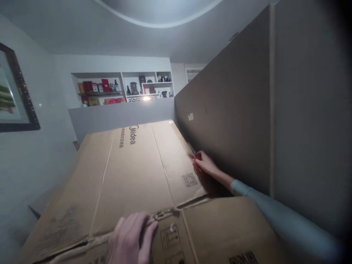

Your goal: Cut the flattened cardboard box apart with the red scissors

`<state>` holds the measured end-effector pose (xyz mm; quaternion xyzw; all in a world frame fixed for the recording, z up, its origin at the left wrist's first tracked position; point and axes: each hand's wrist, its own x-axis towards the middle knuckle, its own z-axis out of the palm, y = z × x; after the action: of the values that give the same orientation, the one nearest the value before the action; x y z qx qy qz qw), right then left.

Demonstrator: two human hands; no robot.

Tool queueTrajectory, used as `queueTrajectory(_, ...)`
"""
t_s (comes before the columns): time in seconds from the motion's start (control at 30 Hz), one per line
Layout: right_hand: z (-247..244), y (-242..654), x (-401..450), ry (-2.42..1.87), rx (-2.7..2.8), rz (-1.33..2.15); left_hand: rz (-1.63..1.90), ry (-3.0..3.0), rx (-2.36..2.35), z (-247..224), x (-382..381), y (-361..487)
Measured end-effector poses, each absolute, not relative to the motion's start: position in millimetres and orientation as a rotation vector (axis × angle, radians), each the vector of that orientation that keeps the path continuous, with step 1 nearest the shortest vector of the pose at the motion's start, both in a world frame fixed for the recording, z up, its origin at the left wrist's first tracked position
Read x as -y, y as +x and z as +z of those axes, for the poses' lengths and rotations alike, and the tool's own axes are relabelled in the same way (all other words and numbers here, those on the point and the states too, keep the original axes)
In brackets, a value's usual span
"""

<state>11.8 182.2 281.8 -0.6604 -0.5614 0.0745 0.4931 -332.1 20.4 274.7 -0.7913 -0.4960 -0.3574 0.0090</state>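
Brown cardboard box with dark "Midea" lettering (137, 172), in front of the person and alongside a tall grey-brown panel (228, 110).
The right hand (207, 164) is closed around a small red-handled tool (196, 162), partly hidden, at the box's right edge; the left hand (130, 238), well apart from it, lies with bent fingers over the ragged near fold, though whether it grips cannot be told. Beyond the box, white built-in wall shelves (123, 82) hold boxes, bottles and dark vases; at left hangs a dark-framed picture (20, 88).
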Motion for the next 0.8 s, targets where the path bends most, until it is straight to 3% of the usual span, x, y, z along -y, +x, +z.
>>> queueTrajectory(0.23, 325, 8, -164, -1.355, 1.436, 0.194, -0.790, -2.696, 1.750, 215, -86, -333)
queueTrajectory(0.4, 334, -22, -122, -1.305, 1.632, 0.281, -0.631, -2.721, 1.811, 225, -92, -331)
queueTrajectory(0.6, 318, -44, -71, -1.390, 1.845, 0.245, -0.409, -2.723, 1.912, 241, -96, -327)
queueTrajectory(0.8, 280, -36, -37, -1.507, 1.991, 0.232, -0.456, -2.701, 1.900, 240, -95, -327)
